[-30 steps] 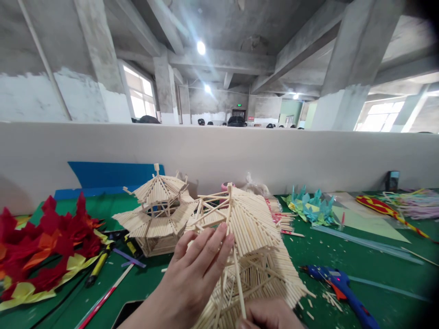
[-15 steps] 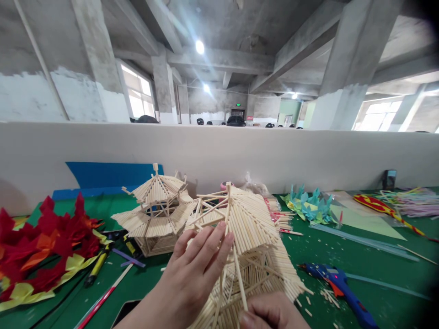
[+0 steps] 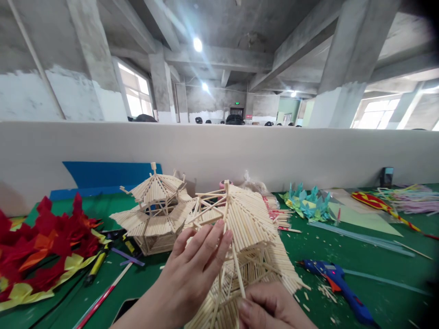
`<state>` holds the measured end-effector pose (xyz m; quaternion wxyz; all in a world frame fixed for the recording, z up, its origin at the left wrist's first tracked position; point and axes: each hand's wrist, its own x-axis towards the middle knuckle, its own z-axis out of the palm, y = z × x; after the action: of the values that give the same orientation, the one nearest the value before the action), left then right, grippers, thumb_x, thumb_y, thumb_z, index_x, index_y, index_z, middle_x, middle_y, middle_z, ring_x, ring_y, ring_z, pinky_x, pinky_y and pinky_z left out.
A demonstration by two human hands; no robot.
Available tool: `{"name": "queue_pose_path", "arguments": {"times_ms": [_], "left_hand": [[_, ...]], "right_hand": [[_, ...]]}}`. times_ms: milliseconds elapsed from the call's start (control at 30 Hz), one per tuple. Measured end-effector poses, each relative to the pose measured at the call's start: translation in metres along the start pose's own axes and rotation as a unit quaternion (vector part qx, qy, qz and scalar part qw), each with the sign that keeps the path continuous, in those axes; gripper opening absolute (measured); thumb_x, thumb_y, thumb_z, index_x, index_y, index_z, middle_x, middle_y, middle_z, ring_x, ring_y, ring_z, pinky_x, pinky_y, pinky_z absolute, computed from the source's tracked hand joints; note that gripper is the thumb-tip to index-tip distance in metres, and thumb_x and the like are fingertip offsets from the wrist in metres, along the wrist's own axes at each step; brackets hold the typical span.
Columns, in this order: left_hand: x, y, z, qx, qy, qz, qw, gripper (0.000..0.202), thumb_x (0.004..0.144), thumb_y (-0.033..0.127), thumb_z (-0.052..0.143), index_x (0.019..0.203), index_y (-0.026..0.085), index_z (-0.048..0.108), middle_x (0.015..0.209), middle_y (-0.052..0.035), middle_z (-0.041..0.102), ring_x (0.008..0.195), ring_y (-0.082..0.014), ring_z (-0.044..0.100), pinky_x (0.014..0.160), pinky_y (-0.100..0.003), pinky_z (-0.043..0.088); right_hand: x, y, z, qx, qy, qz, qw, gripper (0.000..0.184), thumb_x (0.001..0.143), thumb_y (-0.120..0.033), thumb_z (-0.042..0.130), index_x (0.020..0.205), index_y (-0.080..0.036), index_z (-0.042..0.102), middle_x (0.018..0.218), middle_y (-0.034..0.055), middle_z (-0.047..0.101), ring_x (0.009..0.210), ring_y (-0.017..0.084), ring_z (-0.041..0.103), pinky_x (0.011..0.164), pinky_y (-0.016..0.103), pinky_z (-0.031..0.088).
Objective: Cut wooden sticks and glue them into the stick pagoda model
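Head view: person's L hand (image 3: 197, 269) lies back-up over the front L slope of the nearer stick pavilion (image 3: 247, 224), fingers fairly straight & close together, tips at the roof ridge nr upper end of a thin stick (image 3: 237, 269); pads hidden, so can't tell if they pinch anything. R hand (image 3: 276, 308), bottom ctr, has thumb & bent forefinger closed on lower end of that stick, which slants down from the roof twd the person. Nearer pavilion sits ctr of the green table (image 3: 398, 304), btwn & beyond the hands; R side of roof is covered w/ sticks, L side shows open framing, wide lower tier underneath.

Just L & behind: 2nd stick pavilion (image 3: 161, 226), two-tiered, w/ blue sheet (image 3: 103, 174) behind it. Far L: red paper petals (image 3: 68, 233) w/ orange & yellow bits, then yellow-and-black marker (image 3: 98, 267) & crossed purple strips (image 3: 128, 257).

R side: blue glue gun (image 3: 343, 283) on its side, nozzle twd pavilion, stick offcuts (image 3: 327, 293) next to it. Farther back: clear glue sticks (image 3: 360, 238), teal paper flower (image 3: 310, 203), packs of sticks (image 3: 278, 217), pale green sheet (image 3: 366, 219), pastel strips (image 3: 411, 198). White partition (image 3: 274, 153) runs along back; tops of heads show over it, too small for detail.
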<state>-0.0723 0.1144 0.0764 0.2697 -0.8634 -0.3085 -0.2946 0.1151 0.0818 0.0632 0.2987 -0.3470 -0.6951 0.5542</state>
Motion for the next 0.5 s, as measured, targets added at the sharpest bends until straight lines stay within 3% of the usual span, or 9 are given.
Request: {"name": "queue_pose_path", "arguments": {"times_ms": [200, 500], "left_hand": [[-0.001, 0.0, -0.001, -0.005, 0.002, -0.002, 1.0, 0.047, 0.081, 0.013, 0.042, 0.128, 0.015, 0.037, 0.128, -0.013, 0.047, 0.12, -0.0233, 0.033, 0.1, -0.039, 0.014], [-0.001, -0.002, -0.003, 0.019, -0.029, 0.013, 0.999, 0.05, 0.08, 0.015, 0.047, 0.128, 0.015, 0.037, 0.128, -0.0131, 0.047, 0.12, -0.024, 0.032, 0.1, -0.038, 0.012]], "right_hand": [[0.0, 0.014, -0.004, -0.022, 0.01, -0.013, 1.0, 0.057, 0.078, -0.059, 0.038, 0.064, -0.01, 0.064, 0.047, -0.0029, 0.04, 0.044, 0.005, 0.034, 0.04, 0.019, 0.022], [0.002, 0.013, -0.005, -0.014, 0.004, -0.002, 1.0, 0.057, 0.076, -0.061, 0.039, 0.065, -0.011, 0.064, 0.046, -0.0033, 0.038, 0.043, 0.005, 0.034, 0.039, 0.019, 0.022]]}}
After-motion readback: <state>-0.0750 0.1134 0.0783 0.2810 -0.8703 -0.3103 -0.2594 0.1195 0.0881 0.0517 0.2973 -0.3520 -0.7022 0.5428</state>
